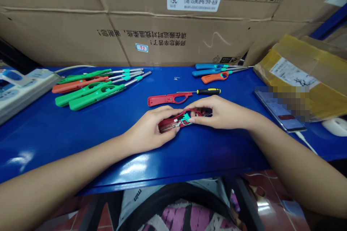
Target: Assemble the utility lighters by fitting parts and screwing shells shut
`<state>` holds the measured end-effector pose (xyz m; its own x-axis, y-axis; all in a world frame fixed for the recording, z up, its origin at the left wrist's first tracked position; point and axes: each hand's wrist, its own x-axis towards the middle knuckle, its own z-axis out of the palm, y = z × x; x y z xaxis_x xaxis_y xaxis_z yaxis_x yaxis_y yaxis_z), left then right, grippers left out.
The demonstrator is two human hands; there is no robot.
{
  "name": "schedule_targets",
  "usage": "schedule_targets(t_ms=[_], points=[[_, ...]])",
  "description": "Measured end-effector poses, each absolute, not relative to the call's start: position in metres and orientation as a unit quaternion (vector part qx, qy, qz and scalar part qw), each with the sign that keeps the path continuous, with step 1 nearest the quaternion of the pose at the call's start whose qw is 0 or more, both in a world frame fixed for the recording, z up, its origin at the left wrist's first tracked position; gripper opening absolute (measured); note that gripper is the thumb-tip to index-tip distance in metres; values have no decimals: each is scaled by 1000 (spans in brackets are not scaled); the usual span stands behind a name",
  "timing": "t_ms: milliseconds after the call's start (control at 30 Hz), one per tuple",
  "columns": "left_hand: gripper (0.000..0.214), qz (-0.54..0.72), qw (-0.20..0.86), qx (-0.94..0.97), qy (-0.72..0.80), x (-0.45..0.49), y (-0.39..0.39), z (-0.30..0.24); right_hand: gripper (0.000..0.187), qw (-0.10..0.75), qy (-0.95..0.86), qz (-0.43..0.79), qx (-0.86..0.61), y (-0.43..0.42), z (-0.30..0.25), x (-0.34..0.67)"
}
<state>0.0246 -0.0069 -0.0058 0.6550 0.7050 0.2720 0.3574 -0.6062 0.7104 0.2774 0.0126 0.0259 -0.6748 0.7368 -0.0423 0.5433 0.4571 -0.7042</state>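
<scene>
Both hands meet over an opened red lighter body (173,123) with a teal inner part and thin wires, lying on the blue table (81,130). My left hand (151,130) wraps round its left end. My right hand (219,112) pinches the teal part at its right end. Just beyond them lies a separate red lighter shell half (168,99). A black-and-yellow screwdriver (207,91) rests beside that shell.
Several green and orange long-nosed lighters (92,86) lie at the back left, three blue and orange ones (217,71) at the back right. A white power strip (18,86) sits far left. A phone (279,110), a yellow parcel (303,68) and cardboard boxes (162,18) bound the table.
</scene>
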Motion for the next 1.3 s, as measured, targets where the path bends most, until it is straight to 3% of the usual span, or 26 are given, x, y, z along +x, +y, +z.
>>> schedule_targets(t_ms=[433, 633, 900, 1167, 1300], points=[[34, 285, 413, 796, 338, 26, -4, -7, 30, 189, -856, 330, -350, 8, 27, 273], [33, 332, 441, 760, 343, 25, -6, -9, 13, 205, -894, 242, -317, 8, 28, 273], [20, 366, 354, 781, 361, 24, -9, -8, 15, 246, -917, 134, -284, 7, 23, 273], [10, 422, 202, 808, 357, 25, -12, -2, 19, 217, -923, 126, -291, 5, 22, 268], [12, 454, 195, 799, 343, 25, -13, -1, 18, 221, -921, 137, -289, 4, 21, 266]])
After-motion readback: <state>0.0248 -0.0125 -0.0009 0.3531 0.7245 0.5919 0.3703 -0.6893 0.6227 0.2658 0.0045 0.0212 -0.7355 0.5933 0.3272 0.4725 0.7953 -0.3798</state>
